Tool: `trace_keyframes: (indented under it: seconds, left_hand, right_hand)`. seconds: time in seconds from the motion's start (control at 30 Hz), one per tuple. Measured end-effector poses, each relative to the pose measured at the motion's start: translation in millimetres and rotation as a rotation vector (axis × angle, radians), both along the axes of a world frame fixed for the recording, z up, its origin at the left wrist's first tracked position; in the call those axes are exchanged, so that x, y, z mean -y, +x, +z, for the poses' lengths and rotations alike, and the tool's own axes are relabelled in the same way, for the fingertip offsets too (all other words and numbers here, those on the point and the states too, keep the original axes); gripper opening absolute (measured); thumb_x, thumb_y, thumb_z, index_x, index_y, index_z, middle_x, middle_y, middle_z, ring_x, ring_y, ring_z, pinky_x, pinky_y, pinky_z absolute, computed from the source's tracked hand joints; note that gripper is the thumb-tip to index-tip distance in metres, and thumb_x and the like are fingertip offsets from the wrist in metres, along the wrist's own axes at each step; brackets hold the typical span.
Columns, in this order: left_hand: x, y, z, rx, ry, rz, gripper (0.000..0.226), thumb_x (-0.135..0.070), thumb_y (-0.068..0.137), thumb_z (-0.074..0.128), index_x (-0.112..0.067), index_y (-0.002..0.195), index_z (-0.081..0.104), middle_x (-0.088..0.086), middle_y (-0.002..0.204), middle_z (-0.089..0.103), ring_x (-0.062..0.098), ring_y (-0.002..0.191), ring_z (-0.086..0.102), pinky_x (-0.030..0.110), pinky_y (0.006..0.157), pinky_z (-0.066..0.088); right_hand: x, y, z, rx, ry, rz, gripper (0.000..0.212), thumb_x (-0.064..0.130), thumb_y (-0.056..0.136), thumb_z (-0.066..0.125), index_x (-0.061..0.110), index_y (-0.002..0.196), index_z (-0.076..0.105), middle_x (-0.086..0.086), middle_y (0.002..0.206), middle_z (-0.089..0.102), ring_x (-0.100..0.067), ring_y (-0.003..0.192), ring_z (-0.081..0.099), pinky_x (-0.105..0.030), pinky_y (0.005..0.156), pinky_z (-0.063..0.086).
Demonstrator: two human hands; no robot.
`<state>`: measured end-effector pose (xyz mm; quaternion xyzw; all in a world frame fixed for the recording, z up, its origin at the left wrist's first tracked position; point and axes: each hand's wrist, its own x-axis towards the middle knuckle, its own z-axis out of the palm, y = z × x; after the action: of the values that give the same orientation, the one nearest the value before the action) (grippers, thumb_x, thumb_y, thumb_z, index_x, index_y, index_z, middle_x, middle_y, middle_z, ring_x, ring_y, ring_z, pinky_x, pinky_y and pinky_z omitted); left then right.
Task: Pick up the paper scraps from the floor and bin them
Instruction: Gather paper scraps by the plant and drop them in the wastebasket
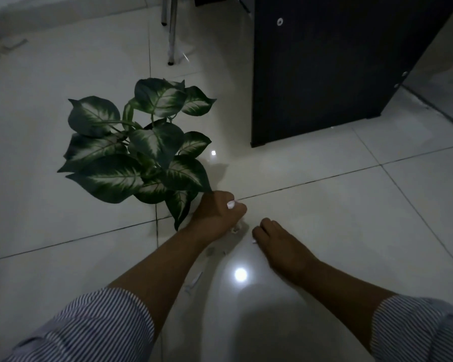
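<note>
Dim, murky view; bright glare spot on glossy floor [324, 231], wide-angle edge distortion.

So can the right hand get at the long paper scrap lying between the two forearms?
Probably yes. The long scrap lies on bare tile, nothing on top of it. The right hand rests on the floor close by, and only open floor lies between. The left hand is fisted on a white scrap, off that path.

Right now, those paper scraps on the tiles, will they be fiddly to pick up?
Probably. The scraps look thin and lie flat on the glossy floor, so fingertips may slide them rather than lift. They seem very light and likely floppy; the left hand is closed on one white bit.
</note>
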<state>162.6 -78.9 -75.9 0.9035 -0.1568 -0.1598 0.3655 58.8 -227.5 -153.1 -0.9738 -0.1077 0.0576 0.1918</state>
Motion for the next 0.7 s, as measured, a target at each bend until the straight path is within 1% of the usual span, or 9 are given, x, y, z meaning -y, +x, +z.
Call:
trace_keyframes:
  seconds: [0.1, 0.17, 0.27, 0.37, 0.43, 0.47, 0.57, 0.63, 0.7]
  left_hand:
    - [-20.9, -9.2, -10.6, -0.05, 0.099, -0.147, 0.044, -0.02, 0.082, 0.065, -0.018, 0.049, 0.035, -0.004, 0.051, 0.034, 0.008, 0.046, 0.033, 0.019, 0.043, 0.025]
    - [-37.9, -15.2, -16.8, -0.074, 0.079, -0.248, 0.035, -0.026, 0.08, 0.065, -0.017, 0.055, 0.043, -0.002, 0.054, 0.041, 0.011, 0.05, 0.04, 0.025, 0.048, 0.031]
    - [-57.0, -18.5, -18.8, -0.087, 0.151, -0.305, 0.021, -0.026, 0.083, 0.065, -0.014, 0.075, 0.05, -0.001, 0.066, 0.05, 0.012, 0.057, 0.045, 0.026, 0.052, 0.034]
    - [-73.5, -16.0, -20.4, -0.043, 0.202, -0.319, 0.018, -0.03, 0.087, 0.061, -0.017, 0.094, 0.049, -0.002, 0.07, 0.053, 0.009, 0.059, 0.048, 0.024, 0.051, 0.035]
    - [-85.1, -15.6, -23.7, -0.01, 0.247, -0.344, 0.018, -0.032, 0.089, 0.057, -0.022, 0.1, 0.047, -0.001, 0.071, 0.056, 0.011, 0.059, 0.052, 0.026, 0.05, 0.039]
    - [-91.1, -16.8, -26.2, 0.002, 0.271, -0.356, 0.017, -0.033, 0.09, 0.055, -0.022, 0.101, 0.047, 0.001, 0.071, 0.058, 0.014, 0.06, 0.054, 0.028, 0.052, 0.042]
    - [-105.7, -21.6, -33.5, 0.056, 0.352, -0.403, 0.016, -0.035, 0.094, 0.049, -0.019, 0.097, 0.05, 0.003, 0.073, 0.06, 0.019, 0.062, 0.054, 0.031, 0.057, 0.043]
    - [-115.0, -23.0, -37.9, 0.05, 0.376, -0.398, 0.019, -0.036, 0.095, 0.046, -0.019, 0.089, 0.053, -0.001, 0.069, 0.056, 0.016, 0.06, 0.052, 0.029, 0.055, 0.04]
    - [-124.9, -22.8, -41.7, 0.04, 0.379, -0.371, 0.021, -0.034, 0.095, 0.046, -0.02, 0.08, 0.052, -0.005, 0.062, 0.049, 0.012, 0.055, 0.047, 0.027, 0.053, 0.035]
  right_hand:
    - [5.9, 4.6, 7.3, -0.028, 0.108, -0.099, 0.017, 0.003, 0.091, 0.046, 0.016, 0.1, 0.051, -0.004, 0.101, 0.048, -0.015, 0.081, 0.045, -0.025, 0.064, 0.033]
    - [6.4, 11.9, 9.3, -0.039, 0.124, -0.161, 0.021, -0.001, 0.088, 0.045, 0.015, 0.1, 0.052, -0.004, 0.099, 0.048, -0.014, 0.079, 0.044, -0.025, 0.064, 0.032]
    - [-2.5, 24.4, 9.6, -0.039, 0.09, -0.147, 0.023, -0.003, 0.086, 0.042, 0.009, 0.102, 0.053, -0.008, 0.1, 0.051, -0.022, 0.084, 0.049, -0.029, 0.066, 0.032]
    - [-20.6, 34.9, 12.0, -0.017, 0.083, -0.123, 0.017, -0.001, 0.089, 0.044, 0.007, 0.1, 0.054, -0.011, 0.095, 0.056, -0.027, 0.082, 0.053, -0.031, 0.064, 0.031]
    - [-33.5, 40.8, 11.6, 0.053, 0.078, -0.066, 0.011, 0.004, 0.09, 0.049, 0.006, 0.1, 0.055, -0.011, 0.091, 0.057, -0.029, 0.078, 0.056, -0.032, 0.062, 0.038]
    - [-39.1, 43.4, 9.9, 0.089, 0.083, -0.053, 0.013, 0.013, 0.093, 0.051, 0.006, 0.103, 0.056, -0.01, 0.092, 0.057, -0.027, 0.078, 0.056, -0.034, 0.063, 0.041]
    - [-52.6, 48.2, 5.7, 0.045, 0.003, -0.084, 0.048, 0.048, 0.095, 0.038, 0.011, 0.123, 0.049, -0.008, 0.099, 0.053, -0.024, 0.083, 0.05, -0.034, 0.071, 0.04]
    - [-59.7, 47.9, 1.7, 0.073, -0.107, -0.033, 0.057, 0.052, 0.093, 0.037, 0.01, 0.13, 0.047, -0.011, 0.101, 0.054, -0.027, 0.084, 0.05, -0.035, 0.071, 0.039]
    - [-65.2, 49.0, 2.1, 0.106, -0.172, 0.049, 0.049, 0.045, 0.093, 0.042, 0.011, 0.128, 0.049, -0.013, 0.1, 0.055, -0.029, 0.083, 0.052, -0.036, 0.069, 0.038]
